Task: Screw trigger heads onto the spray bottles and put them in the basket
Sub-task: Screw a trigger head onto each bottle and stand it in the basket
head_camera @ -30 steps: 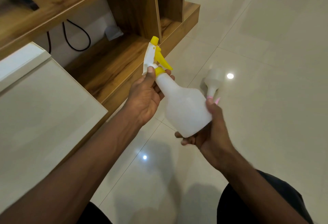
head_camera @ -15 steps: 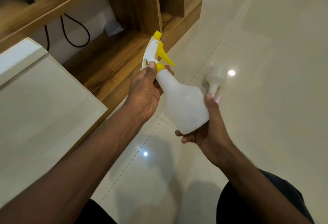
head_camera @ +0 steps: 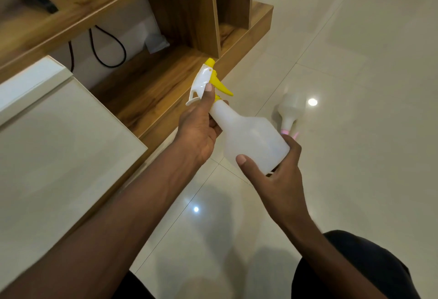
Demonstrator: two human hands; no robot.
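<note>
A translucent white spray bottle [head_camera: 251, 140] lies tilted in the air between my hands, neck pointing up and left. A white and yellow trigger head [head_camera: 206, 80] sits on its neck. My left hand [head_camera: 199, 130] grips the neck and collar, thumb up on the trigger head. My right hand [head_camera: 277, 175] holds the bottle's base, thumb on its near side and fingers round the far side. A second white bottle [head_camera: 290, 111] with a pink collar lies on the floor behind my right hand. No basket is in view.
A wooden shelf unit [head_camera: 166, 78] runs along the left with a black cable [head_camera: 109, 50] behind it. A white glossy cabinet top [head_camera: 59, 144] fills the near left. Glossy cream floor tiles [head_camera: 367, 85] spread to the right. My dark-clothed knees show at the bottom.
My right hand has shifted round the bottle's base, so the thumb now shows on the near side. My left thumb has slid up onto the trigger head. The bottle stays in about the same place.
</note>
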